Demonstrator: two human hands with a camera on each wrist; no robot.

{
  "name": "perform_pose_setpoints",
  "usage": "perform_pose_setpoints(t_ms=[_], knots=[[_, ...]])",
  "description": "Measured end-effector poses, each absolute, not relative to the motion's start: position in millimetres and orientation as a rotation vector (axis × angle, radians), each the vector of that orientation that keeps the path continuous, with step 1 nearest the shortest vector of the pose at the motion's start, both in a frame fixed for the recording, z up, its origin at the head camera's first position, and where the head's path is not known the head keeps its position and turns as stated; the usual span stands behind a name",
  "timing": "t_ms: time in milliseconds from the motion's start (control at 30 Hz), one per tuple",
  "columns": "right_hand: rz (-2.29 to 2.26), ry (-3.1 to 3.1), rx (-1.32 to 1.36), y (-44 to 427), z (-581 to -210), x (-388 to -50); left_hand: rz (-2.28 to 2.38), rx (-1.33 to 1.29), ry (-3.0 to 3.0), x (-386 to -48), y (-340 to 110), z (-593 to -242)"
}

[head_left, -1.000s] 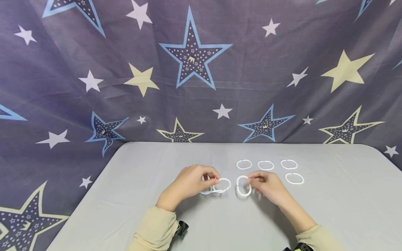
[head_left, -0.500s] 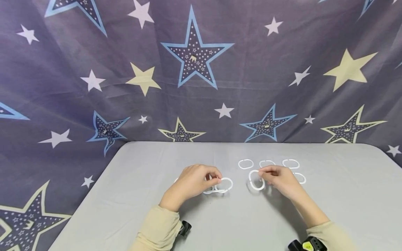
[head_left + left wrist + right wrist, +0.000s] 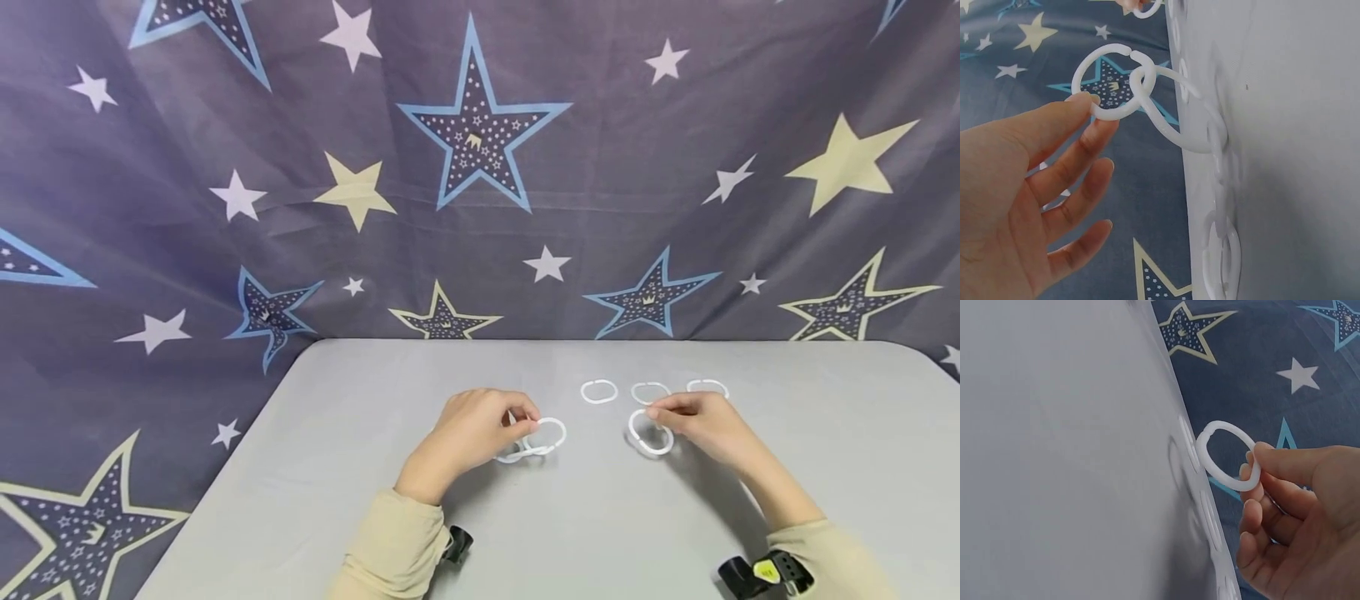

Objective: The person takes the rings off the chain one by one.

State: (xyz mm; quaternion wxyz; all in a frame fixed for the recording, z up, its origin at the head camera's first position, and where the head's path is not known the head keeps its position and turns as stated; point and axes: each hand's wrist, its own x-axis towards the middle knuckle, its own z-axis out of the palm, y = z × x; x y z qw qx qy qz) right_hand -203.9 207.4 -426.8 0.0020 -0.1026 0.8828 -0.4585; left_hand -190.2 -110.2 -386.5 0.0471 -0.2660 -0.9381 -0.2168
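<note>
My left hand [image 3: 474, 431] pinches a white plastic C-ring [image 3: 1105, 48] between thumb and forefinger; the other fingers are slightly bent and free. That ring hooks through another white ring [image 3: 1159, 123], part of a short chain of linked rings trailing onto the table, as the left wrist view shows. To the right, my right hand [image 3: 712, 427] pinches a single white C-ring [image 3: 1225, 480] by its side, tilted, with a small gap in its rim. This ring is apart from the chain.
Loose white rings lie behind the right hand: a left one [image 3: 598, 382], a middle one [image 3: 649, 384] and a right one [image 3: 707, 382], partly hidden by the hand. The grey cloth-covered table [image 3: 570, 525] meets a star-patterned curtain [image 3: 300, 108] at its back edge.
My right hand has moved right with its ring, away from the left hand, and now covers a loose ring seen earlier. The left hand keeps its pinch on the chain's end ring.
</note>
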Motion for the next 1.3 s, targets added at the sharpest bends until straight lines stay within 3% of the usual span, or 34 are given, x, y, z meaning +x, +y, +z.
perform_pose_setpoints(t_ms=[700,1300], knots=[[-0.985,2.86,-0.827,230,-416,-245,-0.668,-0.774,-2.883,-192,-109,-390],[-0.817,2.917,-0.898,235,-431,-256,-0.644,-0.79,-2.865,-191,-107,-391]])
